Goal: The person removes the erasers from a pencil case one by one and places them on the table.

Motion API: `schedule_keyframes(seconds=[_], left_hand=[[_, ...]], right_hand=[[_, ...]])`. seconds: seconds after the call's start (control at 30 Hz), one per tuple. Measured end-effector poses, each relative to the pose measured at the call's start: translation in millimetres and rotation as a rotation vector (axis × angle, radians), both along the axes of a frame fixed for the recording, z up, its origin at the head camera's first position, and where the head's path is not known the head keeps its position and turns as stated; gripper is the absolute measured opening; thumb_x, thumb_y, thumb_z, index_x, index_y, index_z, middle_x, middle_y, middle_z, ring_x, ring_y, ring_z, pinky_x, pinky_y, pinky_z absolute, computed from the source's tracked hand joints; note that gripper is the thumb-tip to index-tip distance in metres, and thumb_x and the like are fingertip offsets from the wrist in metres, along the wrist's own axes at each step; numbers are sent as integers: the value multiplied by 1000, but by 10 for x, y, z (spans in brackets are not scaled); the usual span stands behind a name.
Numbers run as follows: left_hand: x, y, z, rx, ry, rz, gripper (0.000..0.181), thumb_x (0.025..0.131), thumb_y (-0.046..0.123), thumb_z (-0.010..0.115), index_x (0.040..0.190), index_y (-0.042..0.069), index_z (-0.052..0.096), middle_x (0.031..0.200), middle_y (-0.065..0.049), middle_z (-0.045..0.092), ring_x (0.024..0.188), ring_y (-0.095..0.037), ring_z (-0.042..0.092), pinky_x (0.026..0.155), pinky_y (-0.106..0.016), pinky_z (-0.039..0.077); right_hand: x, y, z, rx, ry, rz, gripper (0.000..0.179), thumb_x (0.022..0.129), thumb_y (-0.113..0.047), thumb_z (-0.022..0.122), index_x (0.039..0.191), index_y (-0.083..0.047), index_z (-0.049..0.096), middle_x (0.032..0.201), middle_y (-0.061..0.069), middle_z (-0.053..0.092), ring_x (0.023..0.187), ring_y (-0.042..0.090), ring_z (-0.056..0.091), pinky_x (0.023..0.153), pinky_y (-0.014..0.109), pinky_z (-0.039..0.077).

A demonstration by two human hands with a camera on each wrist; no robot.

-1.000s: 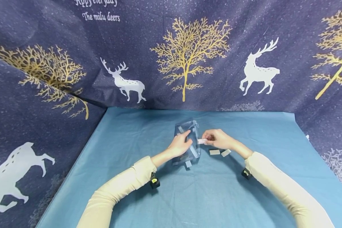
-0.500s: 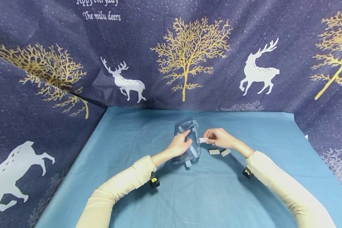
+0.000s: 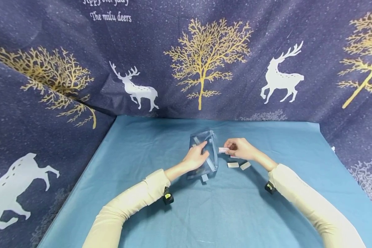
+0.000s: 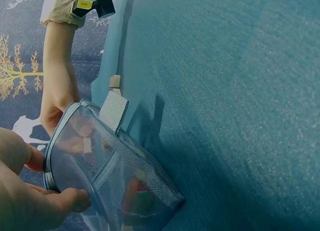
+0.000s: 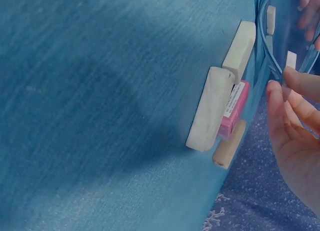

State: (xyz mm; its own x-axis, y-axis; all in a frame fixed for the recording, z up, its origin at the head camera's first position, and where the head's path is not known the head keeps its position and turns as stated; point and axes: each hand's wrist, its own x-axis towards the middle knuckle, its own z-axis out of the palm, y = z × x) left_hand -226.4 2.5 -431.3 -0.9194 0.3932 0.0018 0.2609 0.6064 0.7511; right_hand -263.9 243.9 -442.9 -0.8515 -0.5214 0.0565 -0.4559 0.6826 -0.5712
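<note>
My left hand [image 3: 196, 158] holds a see-through mesh zip pouch [image 4: 107, 161] by its zipped rim, the thumb in front of the mesh. A few small things show dimly through the mesh. In the head view the pouch lies tilted on the blue cloth, its mouth towards the right. Just right of that mouth, my right hand [image 3: 240, 149] pinches a small pale eraser [image 3: 223, 150] between thumb and fingers. Below the right hand lie two white erasers [image 3: 233, 165]; the right wrist view also shows a pink-sleeved eraser [image 5: 234, 110] and a tan one [image 5: 229, 145] beside them.
Blue cloth [image 3: 186, 213] covers the table. A dark curtain [image 3: 229, 79] printed with deer and trees hangs behind it and at the sides. A pale fabric tab [image 4: 114, 111] sticks out from the pouch's edge.
My right hand has drawn slightly right and back from the pouch's mouth with the eraser in its fingers. A pinkish eraser now shows beneath it. My left hand and the pouch stay put.
</note>
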Motion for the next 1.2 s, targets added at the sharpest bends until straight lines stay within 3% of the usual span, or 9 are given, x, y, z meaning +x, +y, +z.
schedule_keyframes(seconds=[0.5,0.93,1.2], left_hand=[[-19,-3,-16,-6,4,-11,54,89,19,42,141,6,35,44,7,32,34,-7,25,35,-21,26],[-29,1,-37,0,1,-20,54,89,19,42,141,7,35,44,6,31,32,-8,24,34,-21,25],[-29,-2,-42,6,-7,-17,55,88,19,42,141,7,34,44,7,31,33,-7,23,34,-20,24]], right_hand=[[-18,14,25,-1,-2,-19,11,83,-17,65,94,-17,65,80,-1,67,63,10,60,58,24,48],[-41,42,6,8,75,-75,14,79,-14,67,93,-16,67,76,-2,67,60,7,57,57,25,46],[-40,62,20,28,133,-105,14,78,-14,69,93,-13,68,77,0,66,64,8,56,65,30,46]])
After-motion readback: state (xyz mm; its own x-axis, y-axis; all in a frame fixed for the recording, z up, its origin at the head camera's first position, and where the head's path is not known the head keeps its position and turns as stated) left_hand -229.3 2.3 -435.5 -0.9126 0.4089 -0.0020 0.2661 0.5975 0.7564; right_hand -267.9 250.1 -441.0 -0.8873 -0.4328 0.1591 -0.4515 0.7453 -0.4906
